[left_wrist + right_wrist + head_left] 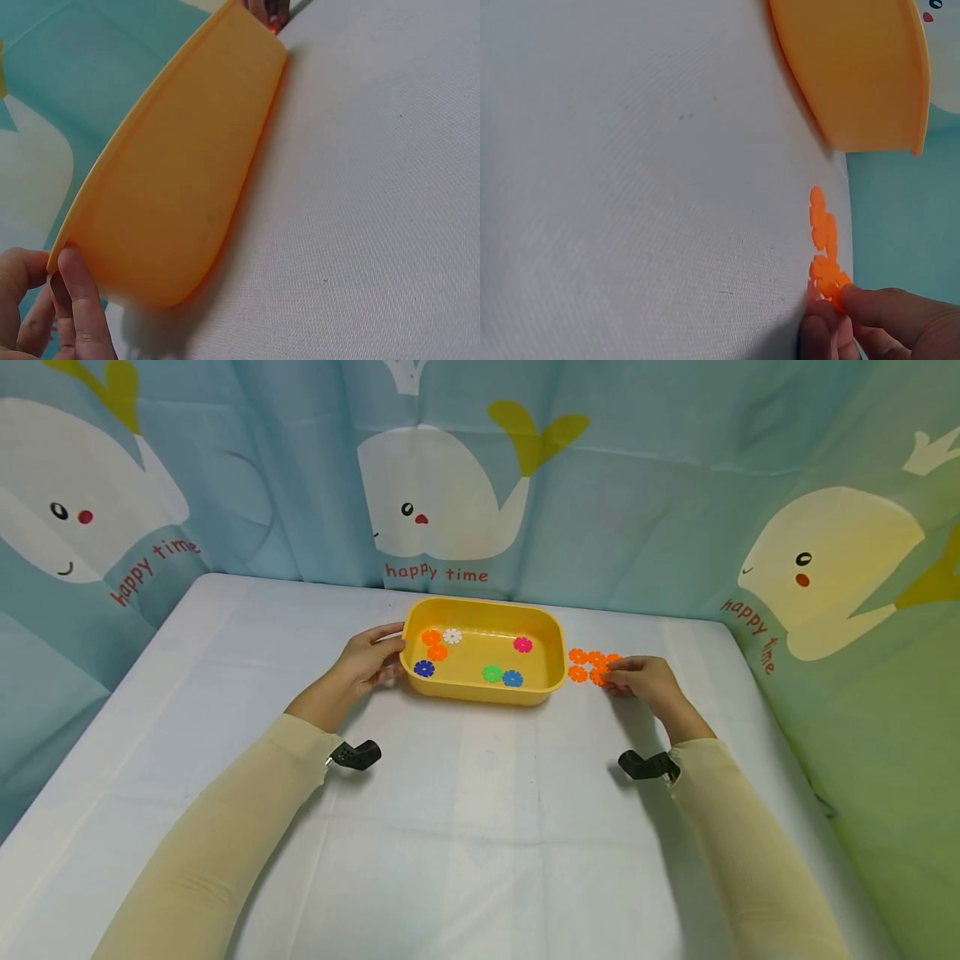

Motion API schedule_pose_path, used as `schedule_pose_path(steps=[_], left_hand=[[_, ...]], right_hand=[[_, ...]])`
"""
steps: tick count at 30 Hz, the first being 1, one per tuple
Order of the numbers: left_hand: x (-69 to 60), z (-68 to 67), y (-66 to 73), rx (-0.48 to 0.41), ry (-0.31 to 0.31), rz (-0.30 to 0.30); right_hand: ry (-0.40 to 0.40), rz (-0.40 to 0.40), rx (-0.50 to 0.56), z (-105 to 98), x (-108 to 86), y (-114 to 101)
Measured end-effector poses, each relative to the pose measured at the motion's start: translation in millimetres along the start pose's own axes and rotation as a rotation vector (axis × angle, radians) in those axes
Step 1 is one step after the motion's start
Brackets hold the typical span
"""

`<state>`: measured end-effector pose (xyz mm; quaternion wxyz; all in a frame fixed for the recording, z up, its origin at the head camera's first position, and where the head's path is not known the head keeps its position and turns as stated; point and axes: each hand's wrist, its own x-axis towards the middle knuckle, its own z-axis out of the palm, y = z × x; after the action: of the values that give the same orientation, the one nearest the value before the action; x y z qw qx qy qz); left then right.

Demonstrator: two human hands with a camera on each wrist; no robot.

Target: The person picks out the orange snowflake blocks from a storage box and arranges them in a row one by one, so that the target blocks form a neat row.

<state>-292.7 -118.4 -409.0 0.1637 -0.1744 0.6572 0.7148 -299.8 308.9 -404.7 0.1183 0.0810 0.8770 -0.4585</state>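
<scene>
My left hand (369, 658) grips the left rim of a yellow plastic basin (480, 687), thumb and fingers on either side of the edge in the left wrist view. Inside the basin lie snowflake-shaped plastic discs: orange (437, 652), white (452, 636), dark blue (423, 668), green (492, 673), light blue (513, 678) and pink (522, 645). Right of the basin, several orange discs (577, 674) lie flat in a cluster on the table. At the cluster's right side my right hand (647, 680) pinches an orange disc (844, 288) between thumb and fingers; the fingers partly cover neighbouring discs.
A white cloth covers the table (480, 827). Behind it hangs a blue curtain (645, 527) printed with whales, close to the basin's far side; greenish curtain (885, 760) borders the right edge. A black wrist camera (357, 755) sits on each forearm.
</scene>
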Motion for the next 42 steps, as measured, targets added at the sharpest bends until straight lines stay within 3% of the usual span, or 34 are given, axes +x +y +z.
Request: schedule_pose_path(steps=[18, 29, 37, 42], left_hand=[[0.3, 1.0, -0.4, -0.005, -0.007, 0.002], [-0.2, 0.6, -0.1, -0.010, -0.007, 0.009], [-1.0, 1.3, -0.2, 0.001, -0.003, 0.009], [-1.6, 1.6, 0.5, -0.005, -0.001, -0.001]], right_hand=[[-0.031, 0.003, -0.086, -3, 0.8, -2], [-0.073, 0.015, -0.054, -8, -1.0, -4], [-0.052, 0.024, -0.148, -11, -0.3, -13], [-0.077, -0.007, -0.052, -9, -1.1, -30]])
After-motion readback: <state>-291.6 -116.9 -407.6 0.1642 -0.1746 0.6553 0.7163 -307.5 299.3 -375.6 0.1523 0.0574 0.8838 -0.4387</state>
